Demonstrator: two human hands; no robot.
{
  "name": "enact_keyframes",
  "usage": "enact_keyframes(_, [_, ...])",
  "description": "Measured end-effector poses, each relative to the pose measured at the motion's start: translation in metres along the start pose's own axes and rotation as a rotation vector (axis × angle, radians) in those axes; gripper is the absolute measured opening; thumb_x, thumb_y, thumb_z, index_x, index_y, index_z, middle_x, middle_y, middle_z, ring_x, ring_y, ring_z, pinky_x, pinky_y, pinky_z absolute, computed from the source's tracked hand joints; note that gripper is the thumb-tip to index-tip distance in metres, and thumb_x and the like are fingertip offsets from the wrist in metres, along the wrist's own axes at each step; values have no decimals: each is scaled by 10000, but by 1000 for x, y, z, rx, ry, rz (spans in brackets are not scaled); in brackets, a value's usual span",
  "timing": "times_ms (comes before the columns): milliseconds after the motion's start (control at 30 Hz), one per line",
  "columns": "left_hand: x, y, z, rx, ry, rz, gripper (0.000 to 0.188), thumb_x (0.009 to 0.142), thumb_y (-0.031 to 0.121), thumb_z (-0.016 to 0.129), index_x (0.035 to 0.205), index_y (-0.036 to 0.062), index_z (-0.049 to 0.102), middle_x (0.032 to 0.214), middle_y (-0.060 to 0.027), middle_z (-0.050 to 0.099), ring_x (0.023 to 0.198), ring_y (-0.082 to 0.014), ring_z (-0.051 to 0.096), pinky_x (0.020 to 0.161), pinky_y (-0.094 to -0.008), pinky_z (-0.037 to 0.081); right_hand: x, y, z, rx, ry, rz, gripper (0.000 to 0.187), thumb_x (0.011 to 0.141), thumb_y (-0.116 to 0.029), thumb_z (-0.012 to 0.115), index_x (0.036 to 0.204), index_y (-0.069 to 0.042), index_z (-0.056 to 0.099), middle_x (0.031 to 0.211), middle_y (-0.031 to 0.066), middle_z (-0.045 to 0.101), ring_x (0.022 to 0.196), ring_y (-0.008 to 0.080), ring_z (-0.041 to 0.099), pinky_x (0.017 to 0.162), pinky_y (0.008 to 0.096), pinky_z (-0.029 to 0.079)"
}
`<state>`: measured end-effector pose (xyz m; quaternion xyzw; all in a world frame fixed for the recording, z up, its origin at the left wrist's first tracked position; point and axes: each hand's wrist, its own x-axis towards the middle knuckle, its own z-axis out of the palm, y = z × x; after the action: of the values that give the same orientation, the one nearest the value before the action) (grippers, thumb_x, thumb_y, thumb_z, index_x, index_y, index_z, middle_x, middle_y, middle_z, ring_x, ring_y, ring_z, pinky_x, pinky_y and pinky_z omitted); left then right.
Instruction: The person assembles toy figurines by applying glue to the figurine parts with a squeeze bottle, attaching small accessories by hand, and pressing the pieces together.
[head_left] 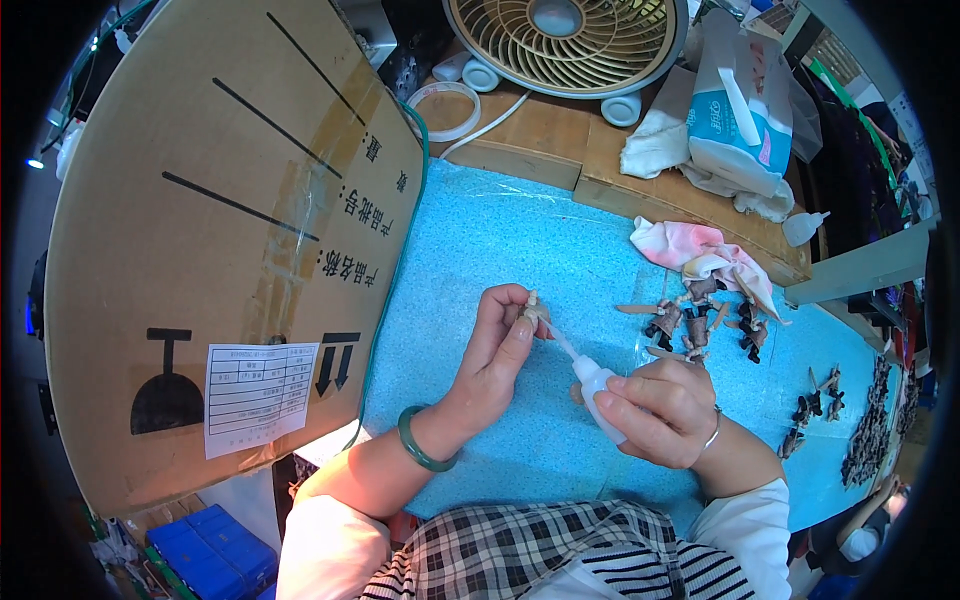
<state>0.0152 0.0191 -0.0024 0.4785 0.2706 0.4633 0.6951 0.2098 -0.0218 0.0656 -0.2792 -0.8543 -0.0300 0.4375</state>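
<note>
- A small, pale beige piece (533, 300) is pinched between thumb and fingertips of the left hand (485, 365), raised over the blue, speckled counter (480, 230), left of the finished-looking figures.
- A white plastic squeeze bottle with a long, thin nozzle (594, 378) is gripped by the closed fingers and thumb of the right hand (665, 412); its nozzle is pointed far and left, up to the piece.
- Whether the nozzle touches the piece, or any liquid has been let out, cannot be told.
- Judged from this, the piece is partway through being worked on, with the dispensing step in hand and any joining not yet done.
- To the right, a loose cluster of small brown-and-black figures (697, 325) is laid near a crumpled pink-and-white cloth (690, 243); these are probably further along, though their details are too small to check.
- Farther right, a few more dark figures (803, 410) and a dense dark band of small items (866, 430) are seen; whether these are done or left to do cannot be told.
</note>
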Motion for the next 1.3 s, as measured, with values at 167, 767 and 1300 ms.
enact_keyframes(167, [0, 1, 0, 17, 1, 6, 274, 977, 250, 424, 1173, 68, 363, 1010, -63, 480, 946, -175, 479, 856, -324, 367, -1, 0, 0, -12, -4, -11, 253, 690, -35, 715, 933, 5, 661, 858, 93, 606, 574, 134, 561, 420, 219, 438])
enact_keyframes(767, [0, 2, 0, 17, 16, -17, 281, 978, 264, 422, 1172, 69, 368, 1004, -63, 488, 942, -169, 481, 849, -312, 358, -2, -1, -7, 17, -20, 20, 249, 704, -18, 669, 951, 12, 661, 876, 98, 605, 577, 152, 571, 436, 238, 456])
enact_keyframes(1300, [0, 2, 0, 26, -1, -6, 292, 978, 277, 427, 1179, 74, 369, 1017, -54, 484, 946, -165, 482, 842, -308, 354, -2, 0, -2, 19, 0, 27, 257, 685, -9, 677, 941, 15, 662, 842, 93, 604, 561, 143, 562, 427, 231, 446])
